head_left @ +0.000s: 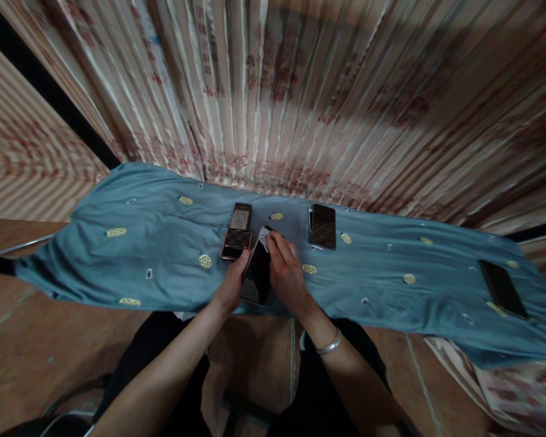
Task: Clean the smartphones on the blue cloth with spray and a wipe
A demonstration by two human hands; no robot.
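A black phone (pixel 256 276) is tilted up over the near edge of the blue patterned cloth (pixel 155 243). My left hand (pixel 233 280) grips the phone's left edge. My right hand (pixel 286 267) lies on the phone's right side and presses a small white cloth (pixel 264 238) against its top. Just beyond my left hand, two phones (pixel 237 231) lie end to end on the blue cloth.
A small stack of phones (pixel 323 226) lies right of my hands. One more dark phone (pixel 502 289) sits far right on the blue cloth. Striped curtains (pixel 300 91) hang close behind. Brown tiled floor (pixel 36 346) lies below, and my dark-clothed legs.
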